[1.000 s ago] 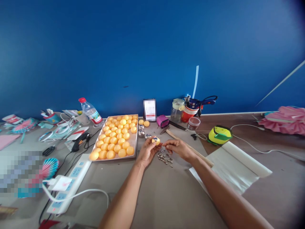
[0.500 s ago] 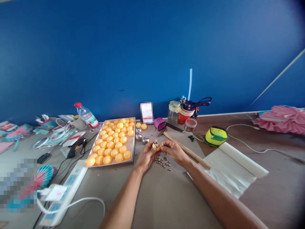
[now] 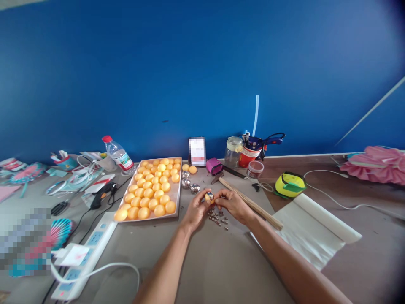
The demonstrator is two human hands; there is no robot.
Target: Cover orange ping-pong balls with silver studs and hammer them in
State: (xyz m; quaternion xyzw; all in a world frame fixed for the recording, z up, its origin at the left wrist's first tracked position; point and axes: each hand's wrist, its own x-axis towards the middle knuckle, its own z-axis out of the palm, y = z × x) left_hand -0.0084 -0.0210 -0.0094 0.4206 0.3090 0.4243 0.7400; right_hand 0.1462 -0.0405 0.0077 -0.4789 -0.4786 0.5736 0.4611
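My left hand pinches a small orange ball that carries a shiny silver piece on top. Closed fingers of my right hand press against that ball from the right, both hands meeting just above the grey table. Below them lies a scatter of several small silver studs. A tray packed with several orange balls stands to the left of my hands. Three silver-covered balls sit between the tray and my hands.
A white power strip with cables lies at the front left, a black glue gun beyond it. Wooden sticks, a hammer, jars and a cup of tools stand behind. A yellow tape measure and a white paper roll are on the right.
My right hand has moved in from apart to touch the orange ball held in my left hand. The view has shifted slightly.
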